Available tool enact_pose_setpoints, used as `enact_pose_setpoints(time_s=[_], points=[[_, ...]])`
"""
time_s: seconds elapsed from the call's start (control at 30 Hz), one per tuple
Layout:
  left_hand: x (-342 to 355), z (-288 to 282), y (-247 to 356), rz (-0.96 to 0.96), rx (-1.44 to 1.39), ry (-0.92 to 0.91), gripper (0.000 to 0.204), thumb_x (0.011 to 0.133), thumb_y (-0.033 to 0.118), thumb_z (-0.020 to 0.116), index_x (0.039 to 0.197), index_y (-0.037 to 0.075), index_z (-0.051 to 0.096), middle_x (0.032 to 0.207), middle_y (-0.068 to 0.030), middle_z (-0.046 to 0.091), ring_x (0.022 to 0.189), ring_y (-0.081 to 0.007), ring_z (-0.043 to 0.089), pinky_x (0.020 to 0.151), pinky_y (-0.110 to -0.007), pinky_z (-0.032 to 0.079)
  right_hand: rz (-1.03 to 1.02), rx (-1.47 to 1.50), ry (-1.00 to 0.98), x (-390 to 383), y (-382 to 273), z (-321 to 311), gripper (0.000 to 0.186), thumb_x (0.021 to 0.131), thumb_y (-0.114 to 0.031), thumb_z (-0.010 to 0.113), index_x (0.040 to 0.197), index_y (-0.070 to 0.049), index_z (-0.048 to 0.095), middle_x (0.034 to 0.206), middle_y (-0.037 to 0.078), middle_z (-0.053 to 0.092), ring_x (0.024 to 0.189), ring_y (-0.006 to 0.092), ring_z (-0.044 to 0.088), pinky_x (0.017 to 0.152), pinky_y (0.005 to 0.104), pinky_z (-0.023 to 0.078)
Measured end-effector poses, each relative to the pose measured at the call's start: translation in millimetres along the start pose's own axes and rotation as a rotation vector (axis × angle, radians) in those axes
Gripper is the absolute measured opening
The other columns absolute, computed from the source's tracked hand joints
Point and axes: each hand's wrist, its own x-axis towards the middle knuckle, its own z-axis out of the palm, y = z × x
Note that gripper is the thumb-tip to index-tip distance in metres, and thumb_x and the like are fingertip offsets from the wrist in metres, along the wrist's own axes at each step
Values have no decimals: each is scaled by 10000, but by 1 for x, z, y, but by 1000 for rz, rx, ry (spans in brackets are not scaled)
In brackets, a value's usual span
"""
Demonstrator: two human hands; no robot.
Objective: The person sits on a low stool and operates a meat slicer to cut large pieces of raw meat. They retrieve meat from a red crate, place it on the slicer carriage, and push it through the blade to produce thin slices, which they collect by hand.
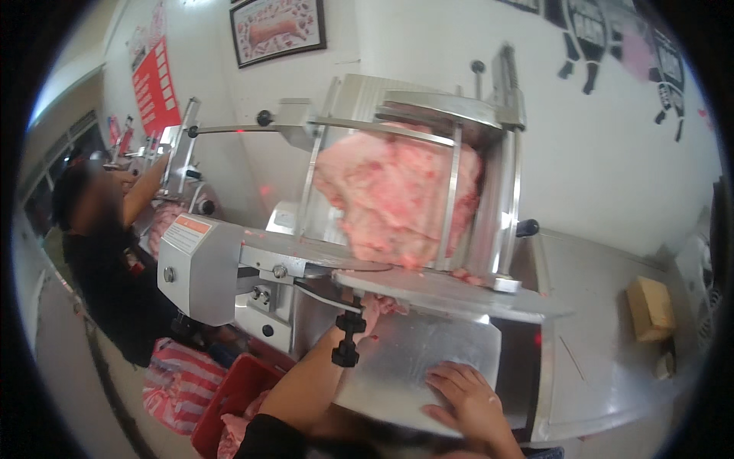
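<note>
A slab of pink raw meat lies in the metal carriage of a meat slicer, above the flat blade plate. My left hand reaches beneath that plate beside some pink meat pieces; its fingers are largely hidden by a black knob and the meat. My right hand rests on the steel plate below the blade with its fingers apart and nothing held.
At left, another person in black reaches to a second slicer. Red-striped bags and a red crate with meat stand low left. A cardboard box sits on the steel counter at right.
</note>
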Motion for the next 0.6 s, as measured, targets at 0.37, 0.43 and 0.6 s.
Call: enact_pose_setpoints(time_s=[0.37, 0.43, 0.6], points=[[31, -8, 2, -75, -68, 40, 239, 975, 267, 680, 1121, 79, 651, 1032, -88, 680, 939, -240, 665, 793, -384, 559, -27, 10, 112, -2, -9, 15, 344, 884, -256, 753, 1131, -30, 672, 1255, 140, 656, 1186, 352, 614, 997, 443, 487], [46, -20, -1, -120, -9, 15, 229, 996, 226, 660, 1130, 41, 647, 1072, -123, 703, 1031, -285, 702, 932, -396, 600, 30, 38, 144, -4, -11, 17, 331, 889, -245, 745, 1122, -21, 674, 1241, 154, 662, 1169, 364, 621, 994, 444, 495], [28, 5, -2, -141, 94, -42, 235, 961, 329, 672, 1015, 101, 661, 821, -32, 646, 610, -182, 546, 533, -376, 508, 130, 6, 215, -9, -7, 20, 337, 895, -257, 741, 1119, -13, 676, 1208, 166, 680, 1154, 366, 622, 999, 432, 500]])
